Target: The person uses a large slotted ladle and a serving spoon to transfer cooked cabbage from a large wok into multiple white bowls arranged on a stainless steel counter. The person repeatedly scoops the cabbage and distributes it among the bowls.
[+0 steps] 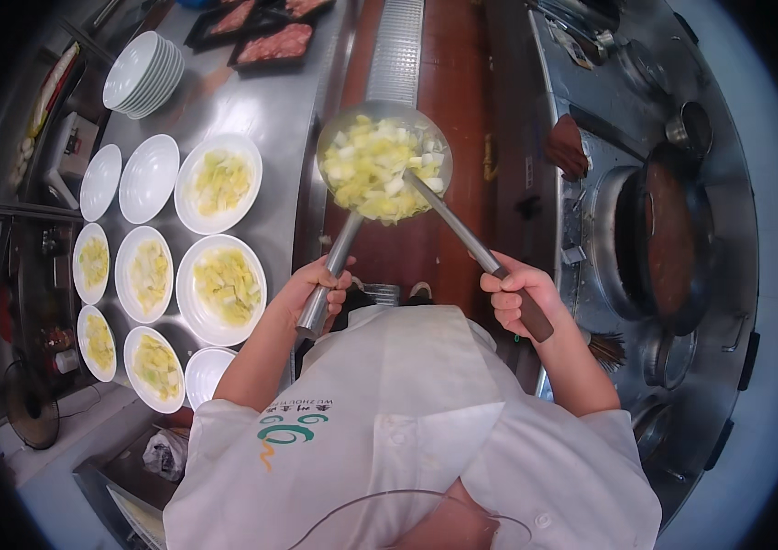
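Note:
My left hand [317, 286] is closed round the metal handle of a wide, round strainer [426, 126]. Chopped pale yellow-green cabbage [372, 165] is heaped in its bowl, held over the aisle in front of me. The fingers of my right hand [524, 291] wrap the brown grip of a long-handled ladle [458, 223], whose head is partly hidden among the cabbage. To the left, several white plates carry portions of cabbage, such as the near plate [186, 302] and the far plate [184, 203]. A bare white plate [150, 179] and another bare one [100, 183] sit beside them.
A stack of white plates [143, 78] and black trays of raw meat [272, 46] stand far along the steel counter [293, 119]. On the right, a wok [673, 238] of reddish-brown liquid sits at the stove. A metal floor grate [396, 55] runs ahead along the red-brown floor.

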`<state>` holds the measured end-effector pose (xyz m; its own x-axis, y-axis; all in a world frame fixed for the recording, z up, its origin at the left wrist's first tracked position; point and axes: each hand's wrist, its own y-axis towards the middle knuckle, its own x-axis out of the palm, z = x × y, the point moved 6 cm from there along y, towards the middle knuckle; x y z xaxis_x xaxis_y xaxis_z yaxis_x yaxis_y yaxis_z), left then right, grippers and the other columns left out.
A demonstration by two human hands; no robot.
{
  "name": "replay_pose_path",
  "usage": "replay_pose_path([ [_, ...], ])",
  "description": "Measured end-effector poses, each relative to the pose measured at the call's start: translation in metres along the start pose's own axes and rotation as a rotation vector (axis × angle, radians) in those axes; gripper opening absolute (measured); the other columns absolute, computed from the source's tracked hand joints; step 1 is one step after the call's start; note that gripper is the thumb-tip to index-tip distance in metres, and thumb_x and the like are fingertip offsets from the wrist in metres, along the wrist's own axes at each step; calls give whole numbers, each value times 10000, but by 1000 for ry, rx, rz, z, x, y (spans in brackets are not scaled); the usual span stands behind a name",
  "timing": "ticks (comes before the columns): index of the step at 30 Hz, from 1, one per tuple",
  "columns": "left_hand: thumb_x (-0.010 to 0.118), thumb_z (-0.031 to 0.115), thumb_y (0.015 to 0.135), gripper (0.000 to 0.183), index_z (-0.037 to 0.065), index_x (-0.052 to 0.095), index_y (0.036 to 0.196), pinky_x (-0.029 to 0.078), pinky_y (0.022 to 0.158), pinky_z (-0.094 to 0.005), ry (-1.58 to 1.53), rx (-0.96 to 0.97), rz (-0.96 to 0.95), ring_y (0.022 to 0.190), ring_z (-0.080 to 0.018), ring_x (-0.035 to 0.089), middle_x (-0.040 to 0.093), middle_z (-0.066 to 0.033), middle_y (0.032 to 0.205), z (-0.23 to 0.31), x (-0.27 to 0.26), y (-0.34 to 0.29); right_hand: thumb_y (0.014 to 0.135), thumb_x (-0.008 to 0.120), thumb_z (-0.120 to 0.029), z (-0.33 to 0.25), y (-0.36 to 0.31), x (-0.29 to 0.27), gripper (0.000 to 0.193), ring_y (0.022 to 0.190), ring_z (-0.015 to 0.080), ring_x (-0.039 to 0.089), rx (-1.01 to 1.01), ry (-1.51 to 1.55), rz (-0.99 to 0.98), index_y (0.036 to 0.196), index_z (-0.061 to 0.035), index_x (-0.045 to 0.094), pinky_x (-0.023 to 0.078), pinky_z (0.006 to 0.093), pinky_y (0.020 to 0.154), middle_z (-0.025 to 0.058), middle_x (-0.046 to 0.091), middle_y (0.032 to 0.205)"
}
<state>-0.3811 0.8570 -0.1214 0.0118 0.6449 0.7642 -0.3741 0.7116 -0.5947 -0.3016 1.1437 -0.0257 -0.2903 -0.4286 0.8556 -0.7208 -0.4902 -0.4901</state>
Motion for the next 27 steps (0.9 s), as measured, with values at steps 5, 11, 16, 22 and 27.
replay_pose_path([
  [5, 556, -7, 765, 529, 53, 439, 1277, 473, 481, -277, -114, 15, -96, 551, -131, 483, 483, -65, 822, -2, -3, 2, 774, 493, 31, -8, -11, 32, 610, 481, 88, 473, -76, -141, 94, 1367, -73, 399, 421, 242, 395, 33, 436, 742],
  [11, 570, -10, 777, 521, 84, 426, 1269, 469, 480, -290, -99, 90, -138, 543, -126, 498, 504, -67, 797, 2, -12, -1, 753, 503, 49, -17, -13, 91, 685, 463, 110, 496, -90, -378, 148, 1420, -38, 377, 452, 253, 394, 65, 454, 757],
  [16, 593, 7, 769, 522, 96, 433, 1258, 450, 496, -311, -62, 139, -116, 572, -130, 498, 492, -59, 794, 6, -25, -6, 738, 490, 60, -7, 39, 154, 725, 449, 110, 497, 51, -497, -21, 1448, -9, 362, 442, 243, 383, 87, 484, 769],
  [22, 602, 12, 713, 565, 103, 383, 1226, 451, 509, -331, -69, 171, -102, 553, -143, 508, 498, -69, 783, 10, -36, -18, 746, 520, 34, 39, 158, 234, 731, 495, 104, 507, 89, -875, -48, 1454, 25, 341, 414, 243, 416, 78, 520, 796],
  [27, 589, 0, 713, 560, 106, 376, 1220, 473, 522, -330, -67, 180, -87, 559, -146, 535, 510, -72, 790, 9, -43, -25, 743, 529, 34, 93, 277, 241, 747, 511, 150, 522, 35, -1493, -191, 1466, 5, 345, 437, 262, 475, 62, 551, 717],
])
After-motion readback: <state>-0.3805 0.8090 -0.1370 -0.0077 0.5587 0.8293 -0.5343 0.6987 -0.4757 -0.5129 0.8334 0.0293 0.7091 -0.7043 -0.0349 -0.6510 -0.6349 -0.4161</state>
